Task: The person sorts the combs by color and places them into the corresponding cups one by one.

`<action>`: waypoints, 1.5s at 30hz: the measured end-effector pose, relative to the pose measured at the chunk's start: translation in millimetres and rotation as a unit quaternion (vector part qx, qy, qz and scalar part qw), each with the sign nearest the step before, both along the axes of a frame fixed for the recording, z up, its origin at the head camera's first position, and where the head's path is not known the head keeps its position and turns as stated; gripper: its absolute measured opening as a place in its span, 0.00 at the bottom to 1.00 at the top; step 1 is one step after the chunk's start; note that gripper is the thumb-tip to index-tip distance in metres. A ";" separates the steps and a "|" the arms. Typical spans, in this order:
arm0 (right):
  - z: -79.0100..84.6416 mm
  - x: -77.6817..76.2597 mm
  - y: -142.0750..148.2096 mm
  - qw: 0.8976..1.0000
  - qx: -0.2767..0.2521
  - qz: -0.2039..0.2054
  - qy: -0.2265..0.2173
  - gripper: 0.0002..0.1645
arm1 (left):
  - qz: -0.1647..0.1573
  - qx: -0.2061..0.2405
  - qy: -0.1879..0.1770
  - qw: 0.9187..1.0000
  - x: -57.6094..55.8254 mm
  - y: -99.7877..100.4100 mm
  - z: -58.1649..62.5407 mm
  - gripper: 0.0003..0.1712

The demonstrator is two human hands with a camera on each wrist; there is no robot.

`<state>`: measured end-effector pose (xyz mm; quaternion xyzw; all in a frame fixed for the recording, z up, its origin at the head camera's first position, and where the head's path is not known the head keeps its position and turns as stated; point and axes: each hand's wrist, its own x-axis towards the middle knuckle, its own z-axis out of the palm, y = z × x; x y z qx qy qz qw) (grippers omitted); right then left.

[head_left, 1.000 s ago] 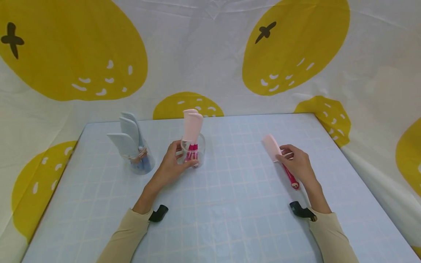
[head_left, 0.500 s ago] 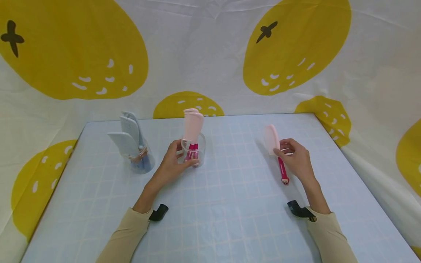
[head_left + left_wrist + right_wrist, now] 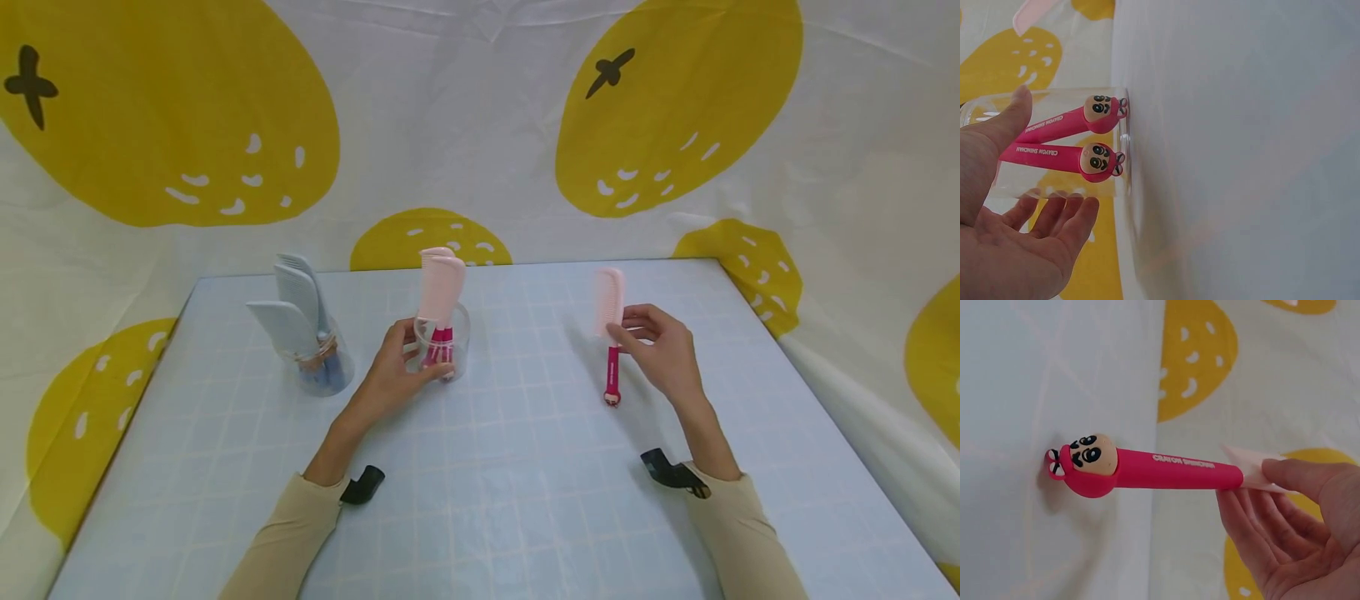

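My left hand [image 3: 401,367] is curled round a clear cup [image 3: 462,342] standing on the table, thumb on the near side and fingers on the far side. Two pink combs [image 3: 442,287] with dark pink handles stand in that cup, heads up. In the left wrist view, their handles [image 3: 1066,156] end in small cartoon heads near the cup's bottom. My right hand [image 3: 663,354] pinches another pink comb [image 3: 611,300] where its head meets the handle. This comb is upright, and its dark pink handle [image 3: 1175,470] hangs down with a cartoon-face end.
Left of my left hand, a clear cup [image 3: 322,375] with twine round it holds several pale blue combs [image 3: 288,312]. A pale blue checked cloth covers the table [image 3: 510,467]. Behind it hangs a white curtain [image 3: 450,108] with yellow fruit shapes.
My right hand has lifted the pink comb, moved it left and turned it from slanted to upright. My left hand stays in place on the cup.
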<state>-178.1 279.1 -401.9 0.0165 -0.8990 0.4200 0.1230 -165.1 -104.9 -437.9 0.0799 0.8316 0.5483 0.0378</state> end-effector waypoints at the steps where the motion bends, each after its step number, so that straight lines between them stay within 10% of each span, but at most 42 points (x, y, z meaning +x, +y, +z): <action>1: 0.9 -0.3 -2.1 1.000 -0.004 0.004 0.003 0.28 | 0.000 0.000 0.000 1.000 0.0 0.0 0.1 0.50; 28: 30.8 -11.1 -56.4 0.991 -0.093 0.066 0.067 0.25 | 0.002 -0.006 -0.007 1.000 0.1 -0.3 -1.3 0.52; 45: 51.9 -14.9 -93.7 0.961 -0.216 0.115 0.126 0.22 | 0.001 -0.012 -0.012 1.000 -0.5 -0.4 0.6 0.52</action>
